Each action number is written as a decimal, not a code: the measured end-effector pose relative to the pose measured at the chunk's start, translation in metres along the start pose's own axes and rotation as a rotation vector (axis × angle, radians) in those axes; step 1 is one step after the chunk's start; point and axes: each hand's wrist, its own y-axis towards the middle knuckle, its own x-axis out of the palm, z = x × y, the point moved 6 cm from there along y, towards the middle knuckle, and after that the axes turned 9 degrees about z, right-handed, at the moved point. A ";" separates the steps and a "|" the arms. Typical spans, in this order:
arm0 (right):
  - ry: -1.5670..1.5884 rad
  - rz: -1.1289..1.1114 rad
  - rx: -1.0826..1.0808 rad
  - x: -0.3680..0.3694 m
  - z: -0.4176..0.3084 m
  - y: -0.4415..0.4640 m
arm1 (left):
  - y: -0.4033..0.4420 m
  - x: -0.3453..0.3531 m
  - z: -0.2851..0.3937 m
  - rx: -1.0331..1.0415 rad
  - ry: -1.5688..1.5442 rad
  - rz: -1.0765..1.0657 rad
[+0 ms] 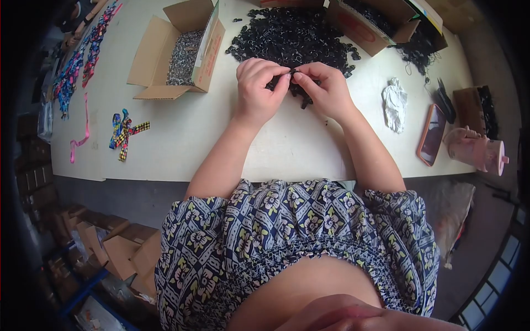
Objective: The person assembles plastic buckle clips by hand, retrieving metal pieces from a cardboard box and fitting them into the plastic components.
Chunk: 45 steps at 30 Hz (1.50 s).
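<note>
My left hand [258, 87] and my right hand [327, 88] meet at the near edge of a heap of small black plastic pieces [284, 36]. Thumbs and forefingers of both are pinched together on a small black piece [292, 72], mostly covered by the fingertips. Its exact kind is too small to make out, though some in the heap look like ring-shaped buckles. A few loose black pieces [306, 101] lie on the table just below the hands.
An open cardboard box [149, 60] of small metal parts stands left. Another box [359, 27] is back right. Patterned straps [122, 135] and a pink ribbon [86, 127] lie left; crumpled white plastic [394, 105], a phone [430, 135] and a pink cup [475, 150] are right.
</note>
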 end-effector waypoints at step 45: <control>0.060 -0.036 0.068 0.000 -0.002 0.001 | 0.003 0.002 0.014 0.054 -0.014 -0.066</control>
